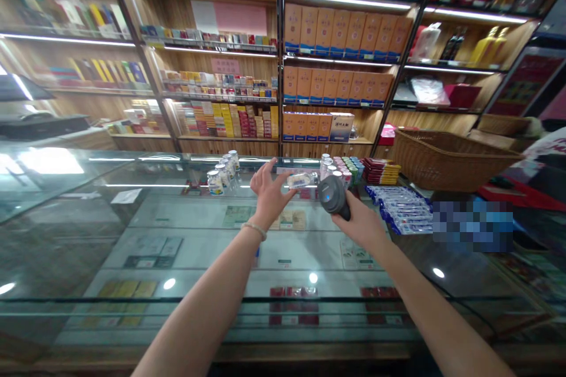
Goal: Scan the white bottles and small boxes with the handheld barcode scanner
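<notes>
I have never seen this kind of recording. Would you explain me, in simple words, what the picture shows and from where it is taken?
There is no robot: these are two bare hands of the person wearing the camera on the head, so you look forward and down with them. The left hand holds a small bottle tipped sideways above a glass counter. The right hand holds a dark handheld device, probably a scanner, near it. Small white bottles stand on the left; on the right are more small containers, blue-and-white packets and a wicker basket. Behind are stocked shelves.
</notes>
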Demonstrator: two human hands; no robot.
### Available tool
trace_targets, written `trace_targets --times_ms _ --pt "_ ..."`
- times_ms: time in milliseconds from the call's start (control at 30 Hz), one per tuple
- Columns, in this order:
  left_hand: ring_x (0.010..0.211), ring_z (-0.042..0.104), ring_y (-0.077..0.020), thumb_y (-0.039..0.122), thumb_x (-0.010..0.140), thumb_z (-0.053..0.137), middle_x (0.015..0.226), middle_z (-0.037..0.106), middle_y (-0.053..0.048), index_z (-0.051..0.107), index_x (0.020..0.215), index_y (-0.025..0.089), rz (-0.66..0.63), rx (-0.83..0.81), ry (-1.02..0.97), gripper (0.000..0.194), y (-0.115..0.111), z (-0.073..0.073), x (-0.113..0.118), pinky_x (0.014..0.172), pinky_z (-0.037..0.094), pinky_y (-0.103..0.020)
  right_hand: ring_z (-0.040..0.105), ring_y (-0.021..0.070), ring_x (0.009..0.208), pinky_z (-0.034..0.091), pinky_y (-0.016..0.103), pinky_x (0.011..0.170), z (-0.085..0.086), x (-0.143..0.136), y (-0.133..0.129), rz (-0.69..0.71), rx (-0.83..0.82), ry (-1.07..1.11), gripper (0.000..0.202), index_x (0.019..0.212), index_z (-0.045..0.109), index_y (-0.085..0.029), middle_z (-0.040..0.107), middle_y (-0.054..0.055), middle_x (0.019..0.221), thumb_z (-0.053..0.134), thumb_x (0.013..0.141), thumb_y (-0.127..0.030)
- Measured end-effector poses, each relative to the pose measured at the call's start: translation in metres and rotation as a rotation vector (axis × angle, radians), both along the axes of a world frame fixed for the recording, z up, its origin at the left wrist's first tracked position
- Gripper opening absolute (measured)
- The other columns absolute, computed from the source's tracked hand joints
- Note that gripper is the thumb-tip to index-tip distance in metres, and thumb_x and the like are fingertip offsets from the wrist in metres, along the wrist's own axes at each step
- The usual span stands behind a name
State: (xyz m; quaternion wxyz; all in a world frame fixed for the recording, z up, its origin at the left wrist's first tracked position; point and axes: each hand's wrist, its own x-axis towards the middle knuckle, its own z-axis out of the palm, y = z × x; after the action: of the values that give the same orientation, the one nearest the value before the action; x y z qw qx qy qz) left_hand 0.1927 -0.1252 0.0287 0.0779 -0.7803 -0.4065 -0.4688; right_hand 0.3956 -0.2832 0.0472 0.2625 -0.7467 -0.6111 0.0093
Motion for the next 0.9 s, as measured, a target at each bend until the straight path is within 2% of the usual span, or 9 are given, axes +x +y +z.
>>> trace_targets --times_ms 100,267,667,900 --pt "0.146 0.040 -0.0361 0.044 0.075 0.087 0.159 0.044 -0.011 0.075 0.116 0.033 0.020 0.003 -0.004 0.044 0.002 -0.001 -0.001 0.122 0.026 -0.055 0.072 0.0283 0.091 0.042 0.027 0.068 0.005 -0.008 -0.006 0.090 -0.011 0.092 0.046 0.128 0.057 -0.027 0.075 0.004 0.096 0.067 0.084 -0.036" --pt "0.147 0.039 -0.0362 0.045 0.075 0.087 0.159 0.044 -0.010 0.075 0.116 0.034 0.037 0.000 0.003 0.044 0.003 -0.003 -0.001 0.121 0.026 -0.056 0.073 0.0311 0.092 0.041 0.028 0.068 0.006 -0.025 -0.012 0.174 -0.056 0.163 0.053 0.126 0.057 -0.024 0.077 0.007 0.099 0.074 0.076 -0.030" --pt "0.146 0.040 -0.0368 0.041 0.076 0.086 0.158 0.045 -0.011 0.076 0.114 0.031 0.024 0.014 0.011 0.040 0.006 -0.005 -0.001 0.122 0.025 -0.055 0.074 0.0322 0.089 0.035 0.028 0.064 0.010 -0.032 -0.015 0.133 -0.114 0.106 0.042 0.115 0.057 -0.023 0.077 0.009 0.096 0.075 0.078 -0.029" --pt "0.146 0.039 -0.0347 0.039 0.077 0.086 0.159 0.043 -0.009 0.074 0.116 0.032 -0.005 0.003 0.002 0.041 0.005 -0.002 -0.002 0.123 0.026 -0.054 0.074 0.0323 0.088 0.032 0.027 0.063 0.010 -0.034 -0.016 0.108 -0.097 0.108 0.045 0.119 0.056 -0.022 0.077 0.009 0.096 0.075 0.079 -0.030"
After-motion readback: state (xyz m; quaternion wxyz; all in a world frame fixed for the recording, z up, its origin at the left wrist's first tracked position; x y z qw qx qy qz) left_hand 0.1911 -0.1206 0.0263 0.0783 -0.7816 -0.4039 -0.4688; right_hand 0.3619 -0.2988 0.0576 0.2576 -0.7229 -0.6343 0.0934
